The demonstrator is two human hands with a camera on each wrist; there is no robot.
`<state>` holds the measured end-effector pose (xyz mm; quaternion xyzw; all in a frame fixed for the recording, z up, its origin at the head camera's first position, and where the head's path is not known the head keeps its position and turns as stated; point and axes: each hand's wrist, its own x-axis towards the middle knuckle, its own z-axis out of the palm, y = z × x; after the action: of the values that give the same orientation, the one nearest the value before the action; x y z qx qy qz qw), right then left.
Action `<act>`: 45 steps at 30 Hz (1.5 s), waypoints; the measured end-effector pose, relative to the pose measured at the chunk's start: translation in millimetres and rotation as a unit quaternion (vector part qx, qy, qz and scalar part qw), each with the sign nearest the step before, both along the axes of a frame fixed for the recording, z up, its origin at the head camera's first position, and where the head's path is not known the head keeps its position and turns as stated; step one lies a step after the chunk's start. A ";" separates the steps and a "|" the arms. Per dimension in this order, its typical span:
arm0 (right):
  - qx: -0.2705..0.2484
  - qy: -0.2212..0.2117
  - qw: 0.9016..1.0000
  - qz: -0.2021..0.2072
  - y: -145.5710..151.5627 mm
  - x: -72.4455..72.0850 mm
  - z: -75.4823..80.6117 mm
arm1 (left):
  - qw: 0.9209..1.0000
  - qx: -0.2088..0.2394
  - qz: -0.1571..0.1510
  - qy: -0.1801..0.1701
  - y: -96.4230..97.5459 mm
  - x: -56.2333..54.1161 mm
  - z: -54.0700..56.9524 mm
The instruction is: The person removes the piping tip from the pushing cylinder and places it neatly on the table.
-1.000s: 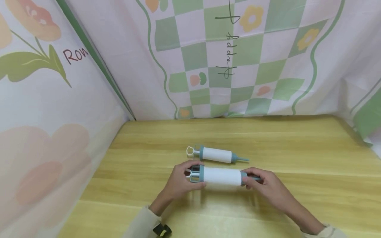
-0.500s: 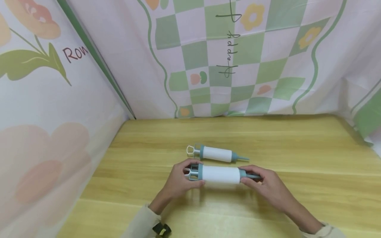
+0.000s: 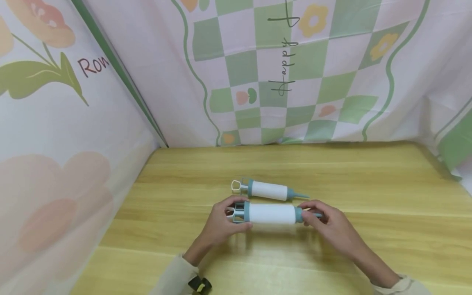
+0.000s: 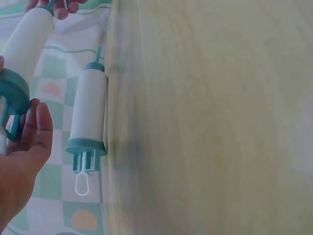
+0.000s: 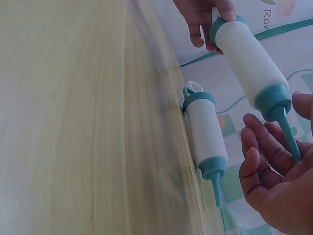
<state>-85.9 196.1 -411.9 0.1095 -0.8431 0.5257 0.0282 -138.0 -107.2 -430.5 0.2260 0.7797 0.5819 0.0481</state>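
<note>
A large syringe with a white barrel (image 3: 271, 213) and teal ends is held level just over the table, its nozzle to the right. My left hand (image 3: 218, 222) grips its teal collar at the plunger end, with thumb and fingers on opposite sides. At the other end, my right hand (image 3: 332, 225) has its thumb and fingers about the teal nozzle cap (image 5: 272, 100); the thin nozzle (image 5: 287, 132) runs over the palm. A second, similar syringe (image 3: 269, 190) lies on the table behind, with its white loop handle (image 3: 236, 185) to the left.
The wooden table (image 3: 368, 180) reaches back to a checkered green-and-white cloth (image 3: 273, 69). Another printed cloth (image 3: 73, 127) hangs along the left side. A black object (image 3: 200, 284) sits at the left sleeve.
The held syringe has shifted slightly left and away from me. My right fingers have changed position around the nozzle cap. The second syringe stays where it was.
</note>
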 end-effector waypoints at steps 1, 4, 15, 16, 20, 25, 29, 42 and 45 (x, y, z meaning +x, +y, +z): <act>-0.007 -0.008 1.000 -0.001 -0.4 -0.3 -0.2 | 1.000 0.001 -0.002 -0.001 0.4 -0.5 -0.3; -0.012 -0.018 1.000 -0.003 -0.8 -0.8 -0.7 | 1.000 0.005 -0.007 -0.002 1.3 -1.4 -0.4; -0.019 0.033 0.999 0.013 -0.7 -0.5 -5.9 | 0.999 0.017 -0.004 -0.031 2.0 -1.2 1.3; -0.021 0.034 0.999 0.013 -1.0 -0.5 -5.9 | 0.999 0.022 -0.004 -0.036 1.9 -1.0 1.4; -0.028 0.031 0.999 0.015 -1.4 -0.2 -5.6 | 0.998 0.034 -0.007 -0.043 1.7 -1.0 1.1; -0.030 0.024 0.999 0.020 -0.5 0.9 -5.0 | 0.998 0.041 -0.009 -0.039 1.1 -0.6 0.9; -0.038 0.011 0.999 0.009 0.0 0.8 -4.8 | 0.998 0.043 -0.008 -0.039 1.2 -0.2 0.6; -0.055 -0.028 0.998 0.006 0.0 0.8 -3.6 | 0.998 0.041 -0.009 -0.050 1.8 0.5 2.1; -0.045 -0.019 0.999 0.008 0.5 1.2 -3.9 | 0.998 0.037 -0.009 -0.050 2.0 0.1 1.9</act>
<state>-84.8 196.5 -415.8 0.1048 -0.8180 0.5654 0.0126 -137.9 -105.2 -428.6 0.2051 0.7521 0.6208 0.0836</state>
